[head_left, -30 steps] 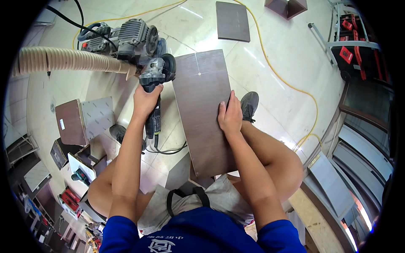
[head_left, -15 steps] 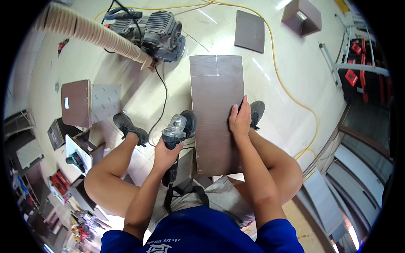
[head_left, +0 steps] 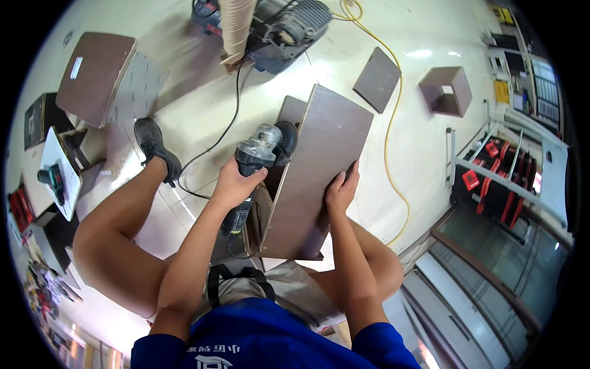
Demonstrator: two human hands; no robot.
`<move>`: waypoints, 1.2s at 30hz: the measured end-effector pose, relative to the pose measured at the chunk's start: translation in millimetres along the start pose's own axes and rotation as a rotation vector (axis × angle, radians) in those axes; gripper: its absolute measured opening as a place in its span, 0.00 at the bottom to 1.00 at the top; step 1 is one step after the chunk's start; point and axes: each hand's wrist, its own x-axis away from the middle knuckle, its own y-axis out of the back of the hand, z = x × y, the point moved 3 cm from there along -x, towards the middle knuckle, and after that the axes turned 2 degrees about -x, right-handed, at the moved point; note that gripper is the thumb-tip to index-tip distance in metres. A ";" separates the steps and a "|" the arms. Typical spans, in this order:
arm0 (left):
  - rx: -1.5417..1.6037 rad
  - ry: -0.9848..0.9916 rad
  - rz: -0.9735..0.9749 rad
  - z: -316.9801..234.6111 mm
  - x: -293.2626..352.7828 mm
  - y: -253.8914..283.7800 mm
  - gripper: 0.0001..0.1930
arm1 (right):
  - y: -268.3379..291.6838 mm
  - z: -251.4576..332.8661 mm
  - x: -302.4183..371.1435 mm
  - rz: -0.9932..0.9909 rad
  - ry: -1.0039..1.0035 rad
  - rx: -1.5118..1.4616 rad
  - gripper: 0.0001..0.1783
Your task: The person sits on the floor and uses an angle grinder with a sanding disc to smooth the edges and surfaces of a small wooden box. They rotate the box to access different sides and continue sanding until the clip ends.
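Note:
My left hand [head_left: 236,183] is wrapped round the body of an angle grinder [head_left: 256,149] with a clear guard at its head. The grinder's dark disc [head_left: 285,142] is at the left edge of a brown wooden panel [head_left: 322,166]; I cannot tell whether it touches. My right hand [head_left: 342,188] grips the panel's right edge, fingers along the side and thumb on the face. The panel lies tilted across other brown boards [head_left: 292,111] between my legs, its near end by my lap.
An air compressor [head_left: 289,34] and a ribbed beige hose [head_left: 236,27] stand ahead. A black cord [head_left: 236,104] and a yellow hose [head_left: 386,154] cross the floor. A loose board [head_left: 377,80] and an open box [head_left: 445,91] lie at far right. A brown cabinet piece [head_left: 95,77] stands left.
The panel has swung clockwise and tilted, showing boards beneath it. Both hands keep their grip, and the grinder has moved up along the panel's left edge. My view has turned.

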 end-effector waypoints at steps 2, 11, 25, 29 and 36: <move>-0.017 0.058 0.081 -3.1 1.5 -0.5 0.24 | -0.7 -4.1 0.2 0.008 0.023 0.012 0.30; 0.080 -0.057 0.093 28.0 -17.3 -11.5 0.16 | -2.7 0.5 -1.2 -0.001 0.085 0.016 0.30; 0.171 0.117 0.217 -1.4 -61.4 -18.9 0.18 | -1.8 2.7 -3.6 0.044 0.034 -0.029 0.32; 0.226 0.114 0.217 4.0 -80.2 -27.7 0.17 | -0.3 5.3 -3.7 0.045 0.013 -0.023 0.32; 0.225 0.043 0.241 -29.9 -131.5 -26.5 0.15 | 0.8 3.8 -3.0 0.063 0.015 -0.030 0.31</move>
